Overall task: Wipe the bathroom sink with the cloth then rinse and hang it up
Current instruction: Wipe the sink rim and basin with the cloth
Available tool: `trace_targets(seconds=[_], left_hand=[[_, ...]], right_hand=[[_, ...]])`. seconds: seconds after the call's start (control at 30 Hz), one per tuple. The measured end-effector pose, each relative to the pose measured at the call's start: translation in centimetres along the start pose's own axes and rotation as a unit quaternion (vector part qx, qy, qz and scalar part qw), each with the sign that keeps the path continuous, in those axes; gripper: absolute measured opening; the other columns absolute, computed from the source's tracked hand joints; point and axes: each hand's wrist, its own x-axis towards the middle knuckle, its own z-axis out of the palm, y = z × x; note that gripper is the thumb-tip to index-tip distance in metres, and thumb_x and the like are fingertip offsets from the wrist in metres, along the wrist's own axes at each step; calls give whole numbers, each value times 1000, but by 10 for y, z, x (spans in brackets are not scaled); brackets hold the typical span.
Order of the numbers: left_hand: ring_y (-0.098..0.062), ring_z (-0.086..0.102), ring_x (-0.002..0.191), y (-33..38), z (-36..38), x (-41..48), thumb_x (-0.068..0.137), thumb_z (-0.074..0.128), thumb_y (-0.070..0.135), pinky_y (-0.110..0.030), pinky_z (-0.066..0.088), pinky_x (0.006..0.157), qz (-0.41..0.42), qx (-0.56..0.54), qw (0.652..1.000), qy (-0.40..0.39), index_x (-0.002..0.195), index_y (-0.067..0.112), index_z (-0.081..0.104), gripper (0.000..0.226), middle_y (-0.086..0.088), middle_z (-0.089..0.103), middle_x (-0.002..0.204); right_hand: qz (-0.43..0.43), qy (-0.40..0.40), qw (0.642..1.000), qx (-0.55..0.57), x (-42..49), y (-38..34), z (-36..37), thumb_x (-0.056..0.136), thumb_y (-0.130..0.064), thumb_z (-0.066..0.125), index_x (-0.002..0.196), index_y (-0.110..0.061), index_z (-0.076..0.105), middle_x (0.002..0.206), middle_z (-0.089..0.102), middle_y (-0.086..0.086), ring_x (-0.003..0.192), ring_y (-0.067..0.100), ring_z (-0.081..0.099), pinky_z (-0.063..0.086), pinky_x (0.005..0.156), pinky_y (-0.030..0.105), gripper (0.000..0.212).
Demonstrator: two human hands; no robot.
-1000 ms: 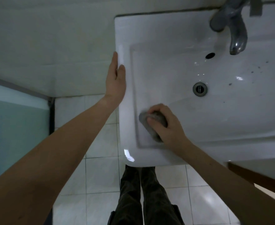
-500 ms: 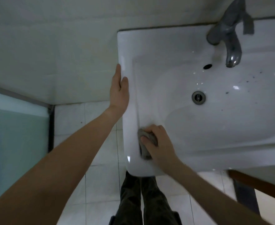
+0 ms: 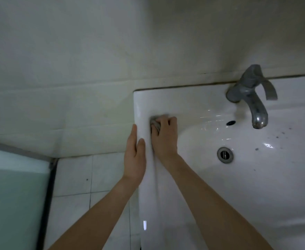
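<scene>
Our right hand (image 3: 164, 136), clenched on the crumpled grey cloth (image 3: 156, 121), has swept from the near-left corner up the white ceramic sink's (image 3: 193, 101) left rim. Left hand (image 3: 135, 156), flat and empty, braces outside. Dark specks remain; wiping unfinished.

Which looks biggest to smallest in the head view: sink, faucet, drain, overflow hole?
1. sink, by far the largest; its right and near edges run out of frame.
2. faucet
3. drain
4. overflow hole, smallest.
The faucet stands higher, nearer the camera, but the gaps are too wide for that to alter the order.
</scene>
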Motion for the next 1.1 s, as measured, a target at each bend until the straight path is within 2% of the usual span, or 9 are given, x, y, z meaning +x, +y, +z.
trace_targets(seconds=[0.3,0.47,0.5,0.57,0.63,0.73,0.87,0.97,1.1], left_hand=[[17,24,130,-3,1,0,102,36,26,11,19,93,-2,-2,1000,2,151,31,22,50,29,25,146],[22,23,127,-3,1,0,102,38,22,11,17,93,-6,-13,1000,4,150,30,24,51,29,25,146],[22,23,126,-3,1,1,102,38,22,11,17,94,-5,-10,1000,6,150,30,25,51,29,25,146],[21,25,126,-2,0,1,102,39,21,10,17,95,0,1,1000,11,150,28,26,50,27,26,145],[16,26,128,-1,0,1,101,39,21,10,17,95,-5,-2,1000,17,149,28,27,50,25,27,145],[10,27,131,2,0,0,101,39,23,11,16,92,-6,-1,1000,14,147,34,26,49,26,28,145],[13,29,129,0,0,1,101,41,23,11,18,91,-1,-9,1000,27,139,43,27,46,30,30,142],[17,31,126,0,0,1,100,42,21,10,19,92,7,-4,999,32,136,45,28,46,39,29,133],[31,28,121,-3,1,3,99,43,21,6,20,97,9,7,999,39,134,48,28,47,39,31,135]], right_hand=[[-103,-33,994,-27,22,22,-23,92,-18,56,90,-15,51,99,38,1,82,19,45,47,79,29,6],[-49,29,997,-57,38,65,-76,88,-12,63,87,-8,57,98,37,3,78,28,50,50,76,31,8],[-32,48,997,-56,39,70,-86,88,-10,63,88,-6,57,99,38,5,76,27,50,51,74,28,7],[18,79,996,-41,39,70,-98,90,-4,59,91,-1,56,103,38,11,69,16,46,44,63,6,5],[48,76,995,-33,36,61,-100,92,-3,56,94,-1,53,105,37,10,68,10,45,41,58,3,4],[-24,59,998,-17,44,42,-101,94,-6,55,98,-1,54,107,40,9,70,-4,49,39,60,1,7],[-81,123,983,-109,100,40,-112,95,-15,55,106,0,54,108,48,18,83,16,40,30,72,16,19],[-23,160,972,-170,128,56,-95,92,-13,55,96,4,58,97,53,28,82,36,50,27,69,30,18],[42,186,972,-140,120,32,-51,89,-18,55,92,3,59,94,52,27,84,40,51,38,73,37,22]])
